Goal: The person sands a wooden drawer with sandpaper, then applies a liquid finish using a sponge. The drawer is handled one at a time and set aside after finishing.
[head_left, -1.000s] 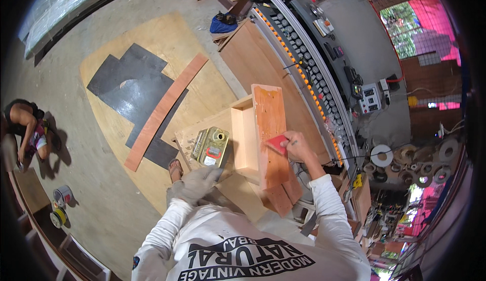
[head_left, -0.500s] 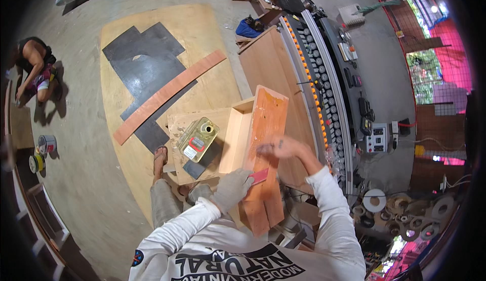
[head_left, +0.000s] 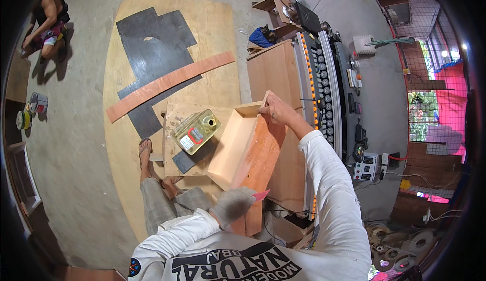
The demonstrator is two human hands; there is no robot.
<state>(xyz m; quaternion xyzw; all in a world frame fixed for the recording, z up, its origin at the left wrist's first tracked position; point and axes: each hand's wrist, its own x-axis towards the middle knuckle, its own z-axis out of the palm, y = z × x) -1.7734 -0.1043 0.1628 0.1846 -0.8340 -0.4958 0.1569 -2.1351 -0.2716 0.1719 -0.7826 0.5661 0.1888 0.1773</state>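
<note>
My gloved left hand [head_left: 232,205] is closed on a red scraper [head_left: 261,195] at the near part of the wooden box's orange face. My right hand [head_left: 277,109] grips the upper end of the wooden box [head_left: 260,154], whose pale inside shows. Left of the box, a metal can [head_left: 195,131] and a dark flat piece [head_left: 185,162] lie on a small plywood board [head_left: 177,111].
A large plywood sheet [head_left: 217,22] bears dark sheet pieces [head_left: 152,53] and a curved wood strip [head_left: 152,93]. A roller machine [head_left: 321,88] runs along the right. A co-worker [head_left: 48,25] crouches at upper left near two pails [head_left: 38,103].
The red scraper has passed from my right hand to my left. My right hand has moved up to the box's far end, and the box is more tilted in view.
</note>
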